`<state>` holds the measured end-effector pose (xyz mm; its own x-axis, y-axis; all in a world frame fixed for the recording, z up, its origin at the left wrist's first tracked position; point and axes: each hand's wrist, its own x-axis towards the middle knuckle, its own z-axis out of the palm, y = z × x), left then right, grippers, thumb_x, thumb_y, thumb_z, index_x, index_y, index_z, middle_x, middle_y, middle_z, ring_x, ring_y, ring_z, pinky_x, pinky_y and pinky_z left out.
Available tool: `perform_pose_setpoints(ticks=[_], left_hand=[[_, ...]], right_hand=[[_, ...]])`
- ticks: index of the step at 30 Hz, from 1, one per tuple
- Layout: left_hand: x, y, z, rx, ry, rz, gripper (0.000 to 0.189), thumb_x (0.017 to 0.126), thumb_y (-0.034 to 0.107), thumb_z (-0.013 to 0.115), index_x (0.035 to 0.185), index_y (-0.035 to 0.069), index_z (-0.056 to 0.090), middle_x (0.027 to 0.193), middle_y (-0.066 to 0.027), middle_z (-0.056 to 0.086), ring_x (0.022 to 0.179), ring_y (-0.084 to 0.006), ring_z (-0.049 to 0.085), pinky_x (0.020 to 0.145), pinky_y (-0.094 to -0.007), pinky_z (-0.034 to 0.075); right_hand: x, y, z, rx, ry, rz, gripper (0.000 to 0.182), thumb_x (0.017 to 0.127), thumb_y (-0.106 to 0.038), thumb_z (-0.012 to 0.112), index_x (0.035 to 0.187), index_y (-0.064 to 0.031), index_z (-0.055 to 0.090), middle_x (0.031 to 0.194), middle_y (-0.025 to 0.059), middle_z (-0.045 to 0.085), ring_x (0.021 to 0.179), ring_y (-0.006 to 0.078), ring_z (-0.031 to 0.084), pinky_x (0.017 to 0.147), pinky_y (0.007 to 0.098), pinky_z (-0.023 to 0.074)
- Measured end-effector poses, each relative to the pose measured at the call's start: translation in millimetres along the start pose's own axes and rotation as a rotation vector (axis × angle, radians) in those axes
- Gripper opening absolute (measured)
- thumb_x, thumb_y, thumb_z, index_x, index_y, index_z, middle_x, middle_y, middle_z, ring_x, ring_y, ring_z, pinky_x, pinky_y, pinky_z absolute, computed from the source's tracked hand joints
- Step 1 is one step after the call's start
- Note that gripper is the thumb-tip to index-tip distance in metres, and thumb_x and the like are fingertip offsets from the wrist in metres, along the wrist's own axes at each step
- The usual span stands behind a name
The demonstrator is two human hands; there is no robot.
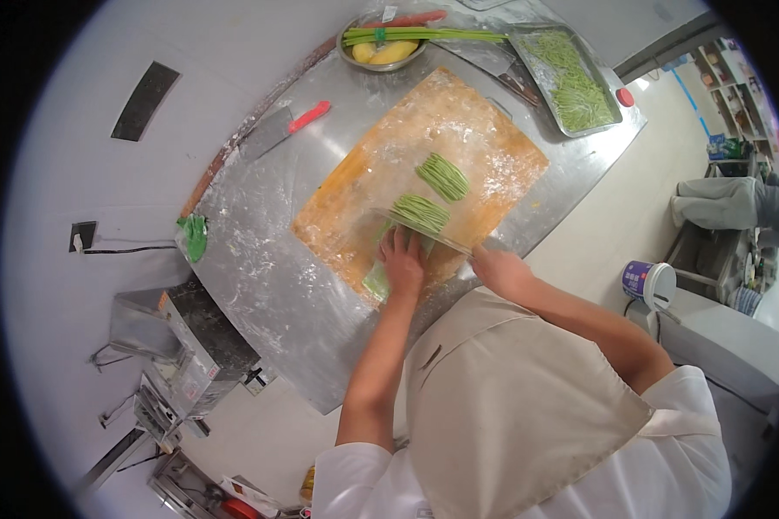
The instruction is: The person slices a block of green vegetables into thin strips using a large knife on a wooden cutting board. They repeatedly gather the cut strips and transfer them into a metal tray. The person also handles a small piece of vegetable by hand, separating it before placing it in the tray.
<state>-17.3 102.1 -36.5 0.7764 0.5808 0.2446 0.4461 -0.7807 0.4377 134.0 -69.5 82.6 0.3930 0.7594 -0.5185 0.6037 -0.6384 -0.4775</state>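
Observation:
My right hand (501,272) is closed around the handle of a kitchen knife (441,237), whose long blade slants across the floured wooden board (357,175). Directly beyond the blade lies a bundle of cut green noodles (422,213). A second bundle of green noodles (443,177) rests a little farther up the board. With bent fingers close to the blade, my left hand (402,263) holds down a folded piece of green dough (376,283). The hand covers much of that dough.
On the steel table (259,324) are a red-handled scraper (308,117), a metal bowl (383,65) with vegetables, a tray of green noodles (571,84), a dark-handled knife (519,87) and a green cloth-like item (195,237). A person (720,202) stands away at the right.

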Motion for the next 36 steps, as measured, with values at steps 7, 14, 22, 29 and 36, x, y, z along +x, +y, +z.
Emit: perform_pose_setpoints(ticks=[7,14,22,29,36], left_hand=[[-8.0,-3.2,7.1,0.038,0.026,-0.019,0.037,0.084,0.015,0.067,0.12,0.009,0.07,0.139,-0.0202,0.055,0.13,-0.0437,0.049,0.108,-0.0606,0.036],[-4.6,-5.2,8.9,0.001,-0.016,0.016,0.037,0.084,0.017,0.067,0.12,0.009,0.07,0.14,-0.0196,0.055,0.131,-0.0438,0.048,0.107,-0.0609,0.036],[-6.8,-5.9,9.2,0.016,0.022,-0.031,0.034,0.086,0.018,0.066,0.119,0.01,0.069,0.141,-0.0186,0.054,0.133,-0.0444,0.047,0.109,-0.0616,0.036],[-5.7,-1.8,3.9,0.051,-0.018,-0.008,0.037,0.088,0.018,0.065,0.124,0.009,0.067,0.14,-0.0198,0.054,0.132,-0.0448,0.047,0.109,-0.0615,0.036],[-11.2,-6.4,5.0,0.058,-0.012,-0.014,0.04,0.088,0.017,0.065,0.127,0.008,0.066,0.14,-0.0214,0.054,0.132,-0.0446,0.047,0.108,-0.0621,0.036]], right_hand=[[2.4,4.4,1.4,-0.04,0.076,-0.071,0.021,0.102,-0.024,0.052,0.11,-0.0043,0.051,0.083,0.0225,0.071,0.074,0.0483,0.067,0.068,0.0582,0.0532],[-10.6,13.2,14.9,-0.036,0.044,-0.019,0.021,0.103,-0.025,0.049,0.107,-0.0049,0.05,0.085,0.0229,0.071,0.081,0.0465,0.068,0.072,0.06,0.0516],[1.9,0.5,-7.0,-0.024,0.048,-0.029,0.022,0.104,-0.026,0.049,0.106,-0.0044,0.05,0.085,0.0235,0.071,0.081,0.0467,0.069,0.073,0.0592,0.0527],[-23.7,16.7,2.4,-0.008,0.081,-0.078,0.02,0.103,-0.024,0.05,0.106,-0.0041,0.051,0.081,0.0225,0.07,0.075,0.0472,0.067,0.067,0.0606,0.0508],[6.6,-5.3,5.6,0.017,0.027,-0.032,0.019,0.103,-0.023,0.05,0.107,-0.0042,0.05,0.084,0.0231,0.07,0.078,0.0474,0.067,0.07,0.0596,0.051]])
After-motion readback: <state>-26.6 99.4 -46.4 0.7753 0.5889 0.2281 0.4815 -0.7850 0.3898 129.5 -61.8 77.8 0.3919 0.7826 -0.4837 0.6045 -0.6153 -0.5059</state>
